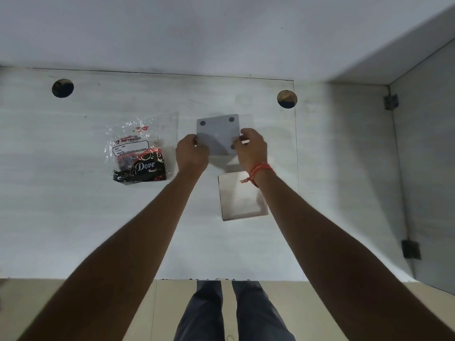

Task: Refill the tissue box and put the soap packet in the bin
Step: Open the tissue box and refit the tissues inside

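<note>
Both hands are gripping a grey square tissue box base with round pads on it, the left hand pinching its left edge and the right hand its right edge, above the white countertop. The open white tissue box is sitting just below the right wrist. The black Dove soap packet is lying to the left, overlapping a clear Big Tissues wrapper.
</note>
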